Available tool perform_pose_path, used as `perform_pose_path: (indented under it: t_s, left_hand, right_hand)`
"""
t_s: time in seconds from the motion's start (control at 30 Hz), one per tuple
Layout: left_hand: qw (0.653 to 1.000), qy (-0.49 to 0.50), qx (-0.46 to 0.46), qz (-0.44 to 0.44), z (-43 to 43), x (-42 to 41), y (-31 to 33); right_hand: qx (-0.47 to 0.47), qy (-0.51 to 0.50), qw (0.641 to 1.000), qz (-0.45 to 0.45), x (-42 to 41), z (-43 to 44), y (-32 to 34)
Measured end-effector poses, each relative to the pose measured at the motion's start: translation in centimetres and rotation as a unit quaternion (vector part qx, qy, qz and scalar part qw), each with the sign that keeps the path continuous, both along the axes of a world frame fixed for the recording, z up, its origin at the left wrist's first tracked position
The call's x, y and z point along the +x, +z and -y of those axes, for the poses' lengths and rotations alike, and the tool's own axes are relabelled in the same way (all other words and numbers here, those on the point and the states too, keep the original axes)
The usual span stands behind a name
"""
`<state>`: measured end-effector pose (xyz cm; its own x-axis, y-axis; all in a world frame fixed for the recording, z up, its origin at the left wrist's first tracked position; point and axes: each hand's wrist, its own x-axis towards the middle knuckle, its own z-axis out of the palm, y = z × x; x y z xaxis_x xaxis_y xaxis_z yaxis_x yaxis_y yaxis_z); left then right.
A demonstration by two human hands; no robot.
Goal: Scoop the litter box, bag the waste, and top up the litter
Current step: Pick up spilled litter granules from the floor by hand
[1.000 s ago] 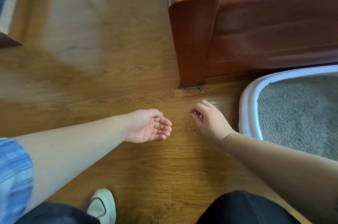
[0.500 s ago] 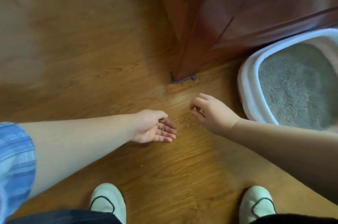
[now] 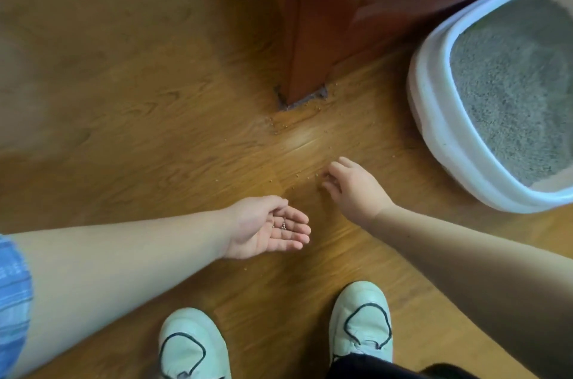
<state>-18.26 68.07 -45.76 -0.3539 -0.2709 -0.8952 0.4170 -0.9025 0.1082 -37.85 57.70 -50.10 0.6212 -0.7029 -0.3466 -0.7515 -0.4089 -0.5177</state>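
Observation:
A white litter box (image 3: 434,118) filled with grey litter (image 3: 508,81) stands on the wooden floor at the right. Small litter grains (image 3: 305,174) lie scattered on the floor between the box and a wooden furniture leg. My left hand (image 3: 269,228) is held palm up, cupped, with a few grains (image 3: 282,225) resting in it. My right hand (image 3: 350,185) hovers low over the floor to the right of it, fingers curled and pinching at the scattered grains. Whether it holds a grain is hidden by the fingers.
A red-brown wooden furniture leg (image 3: 305,37) stands on the floor at top centre, with more grains (image 3: 297,113) around its base. My two pale green shoes (image 3: 192,347) (image 3: 361,319) are at the bottom edge. The wooden floor (image 3: 124,84) extends to the left.
The view has tilted down, so both shoes show. My left palm has opened flatter. My right hand has shifted slightly across the scattered grains.

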Motion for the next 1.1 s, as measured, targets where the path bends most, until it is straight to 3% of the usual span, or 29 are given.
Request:
perform_pose_path:
  t_s: [0.23,0.47,0.87,1.1]
  left_hand:
    - [0.992,0.124,0.003,0.029,-1.0,0.6,-1.4]
    - [0.982,0.187,0.004,0.019,-2.3,0.9,-1.8]
    - [0.981,0.191,0.006,0.027,-1.9,0.4,-1.5]
    - [0.98,0.197,-0.002,0.021,-1.9,0.5,-1.7]
  right_hand:
    - [0.0,-0.063,0.997,0.035,1.6,-0.8,-1.1]
    - [0.007,-0.031,0.999,0.01,1.4,0.0,-2.2]
    - [-0.034,0.021,0.999,0.017,1.2,0.2,-3.1]
    - [-0.015,0.0,1.0,0.013,1.3,0.2,-3.4]
